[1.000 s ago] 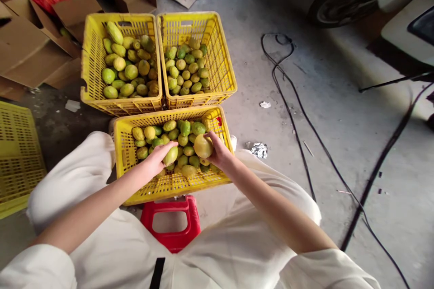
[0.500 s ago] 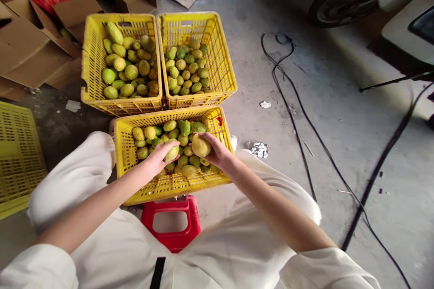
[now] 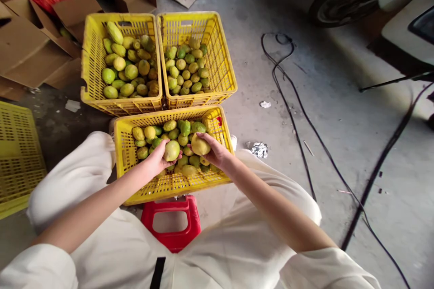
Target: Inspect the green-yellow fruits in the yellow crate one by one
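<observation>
My left hand [image 3: 158, 158] is closed around a yellow-green lemon [image 3: 172, 151], whose rounded end faces up at me. Just to the right, a yellower lemon [image 3: 200, 144] is gripped by my right hand [image 3: 216, 151], thumb along its upper side. The two lemons are a little apart. Both hands are over the near yellow plastic crate [image 3: 145, 195], where many green and yellow lemons lie heaped; my hands and forearms cover some of them. A small red scrap [image 3: 219, 121] shows at the crate's right end.
Beyond stand a left yellow crate [image 3: 88, 61] and a right yellow crate [image 3: 225, 65], both holding lemons. A red plastic stool [image 3: 194, 223] is between my legs. Cardboard boxes [image 3: 27, 49] lie far left, another crate [image 3: 18, 158] at left. Black cables [image 3: 294, 95] cross the floor at right.
The lemon in my left hand has been turned, so its rounded end now faces up and more of it shows. The right hand's lemon has shifted only slightly.
</observation>
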Available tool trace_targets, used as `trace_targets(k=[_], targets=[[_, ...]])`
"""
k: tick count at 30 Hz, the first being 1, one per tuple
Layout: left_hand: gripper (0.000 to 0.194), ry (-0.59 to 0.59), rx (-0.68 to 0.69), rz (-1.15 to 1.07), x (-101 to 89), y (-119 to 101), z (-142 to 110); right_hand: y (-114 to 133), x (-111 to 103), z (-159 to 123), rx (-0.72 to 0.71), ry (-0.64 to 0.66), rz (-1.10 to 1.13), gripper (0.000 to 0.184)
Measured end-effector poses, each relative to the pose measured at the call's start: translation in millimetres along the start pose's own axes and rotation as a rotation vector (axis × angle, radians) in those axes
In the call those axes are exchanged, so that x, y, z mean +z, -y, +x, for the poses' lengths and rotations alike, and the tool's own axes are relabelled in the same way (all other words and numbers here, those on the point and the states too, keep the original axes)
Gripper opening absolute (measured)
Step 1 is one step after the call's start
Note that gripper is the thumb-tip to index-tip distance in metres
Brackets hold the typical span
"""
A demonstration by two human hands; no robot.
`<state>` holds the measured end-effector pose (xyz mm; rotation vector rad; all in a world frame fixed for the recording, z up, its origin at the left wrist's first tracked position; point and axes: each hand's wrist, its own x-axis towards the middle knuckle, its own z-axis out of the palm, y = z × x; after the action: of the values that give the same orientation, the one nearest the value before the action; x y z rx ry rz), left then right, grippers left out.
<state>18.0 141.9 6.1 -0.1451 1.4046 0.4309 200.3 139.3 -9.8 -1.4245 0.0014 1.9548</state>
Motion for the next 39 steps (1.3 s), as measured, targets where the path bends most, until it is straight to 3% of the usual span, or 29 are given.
trace_targets(k=[4, 10, 13, 17, 23, 27, 30, 34, 39], targets=[[0.029, 0.012, -0.036, -0.048, -0.4, 0.4, 0.6, 2.6, -1.8, -2.5, 0.067, 0.016, 0.011, 0.018], [0.024, 0.016, -0.055, -0.025, 1.9, 3.3, -3.5, -0.2, -4.3, -3.0, 0.05, 0.052, -0.075, 0.024], [0.015, 0.064, 0.03, 0.014, 0.4, 5.8, -2.7, -4.4, -1.6, -3.1, 0.033, 0.049, -0.079, 0.022], [0.007, 0.14, 0.166, 0.087, -3.3, 8.5, 1.8, -7.2, 1.4, -4.8, 0.013, 0.139, -0.089, 0.019], [0.007, 0.041, 0.132, 0.006, -2.6, 9.1, 7.0, -5.5, -1.1, -2.6, 0.147, 0.076, 0.015, 0.022], [0.012, -0.035, 0.161, -0.023, -1.0, 7.3, 7.6, -3.8, -6.5, 2.3, 0.081, 0.001, 0.021, 0.019], [0.018, -0.048, 0.106, -0.007, 0.2, 4.7, 6.1, -4.9, -7.7, 3.9, 0.061, -0.018, -0.026, 0.018], [0.032, 0.026, -0.002, -0.043, 1.1, 3.3, 3.5, -10.4, -3.6, 1.3, 0.02, 0.074, -0.117, 0.026], [0.028, 0.055, 0.019, -0.024, 0.5, 6.8, 2.0, -12.4, -0.8, -4.1, -0.059, 0.178, -0.159, 0.031]])
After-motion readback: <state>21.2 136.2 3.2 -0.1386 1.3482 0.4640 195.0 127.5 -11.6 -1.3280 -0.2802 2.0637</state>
